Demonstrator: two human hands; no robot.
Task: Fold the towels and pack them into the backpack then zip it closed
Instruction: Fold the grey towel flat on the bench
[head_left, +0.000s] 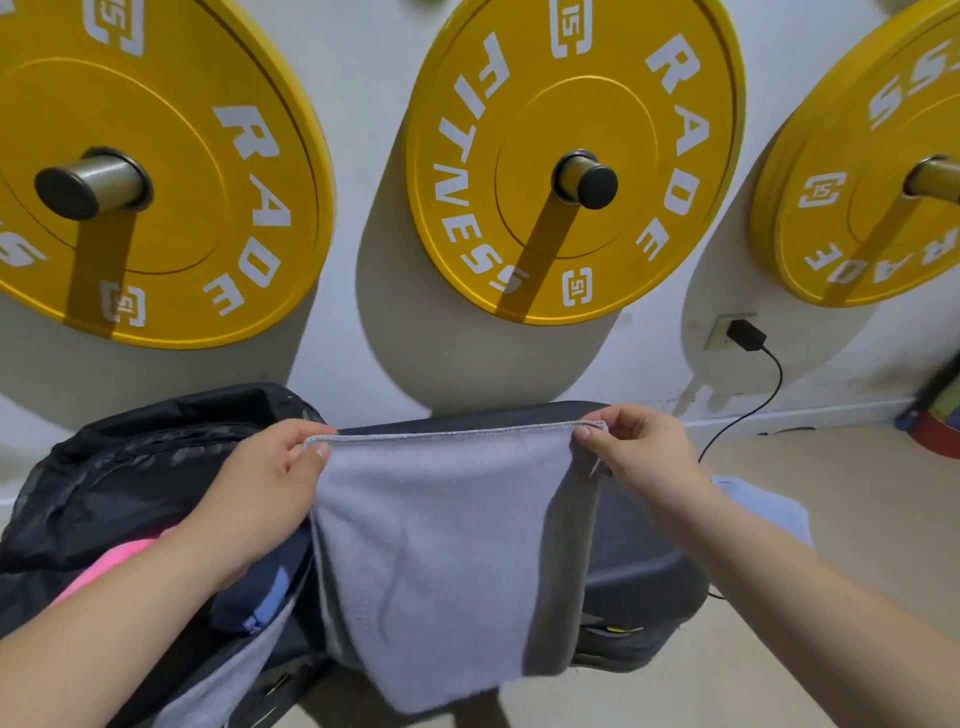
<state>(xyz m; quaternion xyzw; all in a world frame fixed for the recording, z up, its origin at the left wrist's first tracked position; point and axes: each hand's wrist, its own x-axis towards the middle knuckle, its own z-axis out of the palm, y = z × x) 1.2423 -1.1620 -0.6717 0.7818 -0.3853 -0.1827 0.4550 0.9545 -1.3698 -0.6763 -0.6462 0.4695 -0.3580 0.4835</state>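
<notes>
1. Weight plates (156, 171): three, yellow with white lettering. They hang on pegs on the white wall above and behind everything else, well apart from the hands.
2. Backpack (130, 467): black, far left, on the table, mouth open toward the person. Something pink (111, 564) shows inside. Its right edge lies just beside the towel's left edge, so that side is crowded.
3. Left hand (260, 488): in front of the backpack. Fingers (311, 452) and thumb are pressed together, pinching the towel's upper left corner.
4. Towel (441, 545): pale grey, held up in the middle. The stitched top hem is pulled level between the two hands. The sheet hangs in front of the table. Its right side edge turns back as a darker strip, and the bottom edge hangs free below the table's front.
5. Second grey cloth (223, 675): lower left, under the left forearm, partly hidden.
6. Right hand (639, 457): fingers (592, 441) and thumb are clamped on the towel's upper right corner.
7. Table (639, 571): black and padded, with a rounded edge showing right of the towel.
8. Floor (857, 519): beige, a wide stretch right of the table. A sheet of paper (763, 504) lies on it.
9. Wall socket (737, 332): a black plug is in it, and its cable drops behind the right hand.
</notes>
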